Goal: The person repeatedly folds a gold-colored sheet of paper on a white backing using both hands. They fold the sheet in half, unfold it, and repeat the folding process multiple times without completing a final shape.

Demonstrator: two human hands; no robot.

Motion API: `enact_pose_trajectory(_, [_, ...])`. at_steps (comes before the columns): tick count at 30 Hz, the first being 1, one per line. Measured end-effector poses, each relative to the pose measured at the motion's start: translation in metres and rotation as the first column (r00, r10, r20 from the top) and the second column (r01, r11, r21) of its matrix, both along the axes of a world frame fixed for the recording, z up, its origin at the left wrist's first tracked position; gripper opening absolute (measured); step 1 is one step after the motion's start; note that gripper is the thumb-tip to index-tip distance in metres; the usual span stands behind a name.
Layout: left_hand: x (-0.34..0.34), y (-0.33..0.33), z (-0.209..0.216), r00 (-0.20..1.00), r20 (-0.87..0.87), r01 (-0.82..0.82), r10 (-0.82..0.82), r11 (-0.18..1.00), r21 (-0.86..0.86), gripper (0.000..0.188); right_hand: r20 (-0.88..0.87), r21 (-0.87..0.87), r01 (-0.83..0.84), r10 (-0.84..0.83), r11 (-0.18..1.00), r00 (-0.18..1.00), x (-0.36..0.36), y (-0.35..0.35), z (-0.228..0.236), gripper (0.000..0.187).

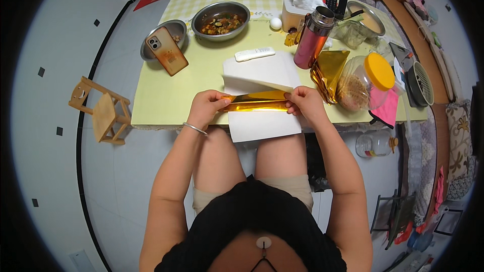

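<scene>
1. The gold foil sheet (256, 96) lies on the person's side of the thermos flask (312, 40) and to its left, stretched between the two hands.
2. Its long axis runs left to right, roughly across the person's body, with one hand at each end, so neither is clearly nearer to it.
3. The left hand (205, 108) pinches the left end, thumb on top; it is the farther hand from the flask.
4. The right hand (307, 105) pinches the right end between thumb and fingers, on the person's side of the flask and nearer to it.
5. The foil looks glossy and mirror-like, with dark reflections along its upper band and a brighter lower band. Whether this is one folded sheet or two pieces, I cannot tell.
6. White paper (264, 127) shows both above and below the foil; a flap stands raised toward the flask, while the near part reaches past the table edge over the lap.
7. Just right of the flask, toward the person, sits more gold foil, a loose folded stack (330, 70).
</scene>
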State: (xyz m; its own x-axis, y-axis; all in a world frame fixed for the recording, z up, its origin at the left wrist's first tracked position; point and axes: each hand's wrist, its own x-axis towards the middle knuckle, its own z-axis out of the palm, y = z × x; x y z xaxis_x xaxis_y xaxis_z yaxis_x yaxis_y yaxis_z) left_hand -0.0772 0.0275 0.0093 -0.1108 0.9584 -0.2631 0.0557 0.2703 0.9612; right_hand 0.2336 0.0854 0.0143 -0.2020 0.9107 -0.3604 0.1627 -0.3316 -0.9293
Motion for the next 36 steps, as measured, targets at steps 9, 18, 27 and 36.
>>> enact_pose_trajectory(9, [-0.003, -0.001, -0.018, 0.894, -0.446, 0.116, -0.041, 0.983, 0.142, 0.018, 0.486, 0.309, -0.173, 0.001, 0.935, 0.874, 0.002, -0.014, -0.004, 0.029])
enact_pose_trajectory(18, [0.001, 0.000, -0.011, 0.747, -0.659, 0.255, -0.091, 0.954, 0.157, 0.019, 0.556, 0.412, -0.234, -0.039, 0.881, 0.831, 0.003, -0.033, 0.002, 0.026])
enact_pose_trajectory(27, [0.004, 0.003, -0.002, 0.759, -0.642, 0.222, -0.108, 0.970, 0.100, 0.024, 0.539, 0.430, -0.242, -0.032, 0.870, 0.842, 0.003, -0.046, 0.000, 0.021])
enact_pose_trajectory(36, [0.011, 0.001, 0.003, 0.648, -0.757, 0.294, -0.077, 0.943, 0.155, 0.018, 0.483, 0.545, -0.245, -0.062, 0.802, 0.873, 0.003, -0.060, -0.002, 0.020])
